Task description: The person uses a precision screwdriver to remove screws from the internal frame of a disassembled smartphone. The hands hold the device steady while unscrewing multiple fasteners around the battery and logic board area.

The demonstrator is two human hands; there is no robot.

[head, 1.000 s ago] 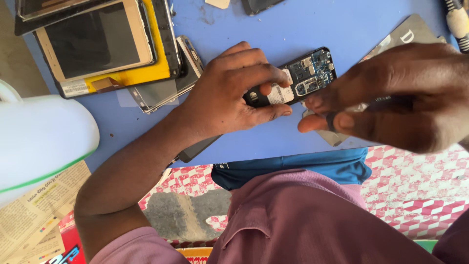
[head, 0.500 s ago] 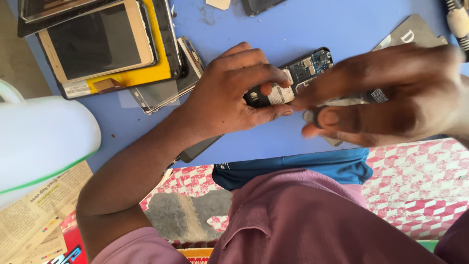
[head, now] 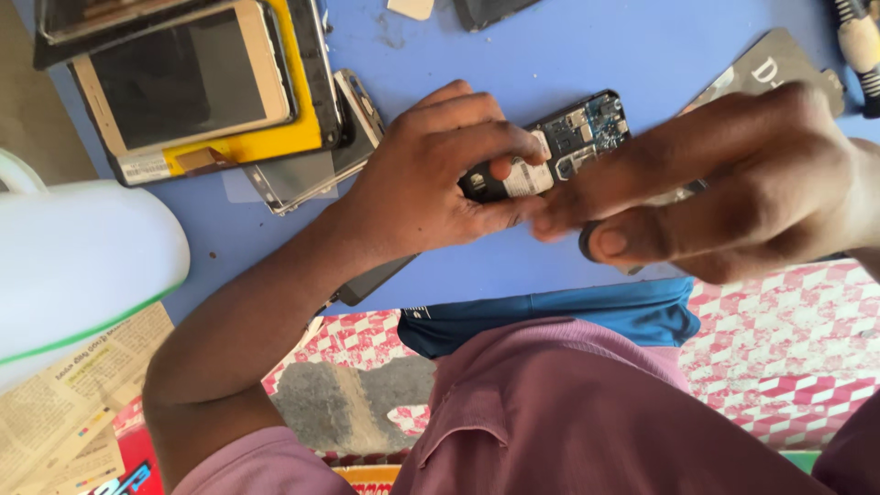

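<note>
- Opened phone (head: 587, 133), circuit board exposed, held just above the blue table (head: 550, 55).
- Left hand (head: 431, 179): fingers (head: 495, 137) curled, pinching the phone's lower end.
- Right hand (head: 733, 179): fingers (head: 642, 174) pressed together, pinching a small dark part against the phone.
- Stacked tablet screens (head: 183, 82) lie top left.

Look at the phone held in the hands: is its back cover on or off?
Off. The phone, gripped by the left hand, shows its bare blue circuit board and metal parts.
</note>
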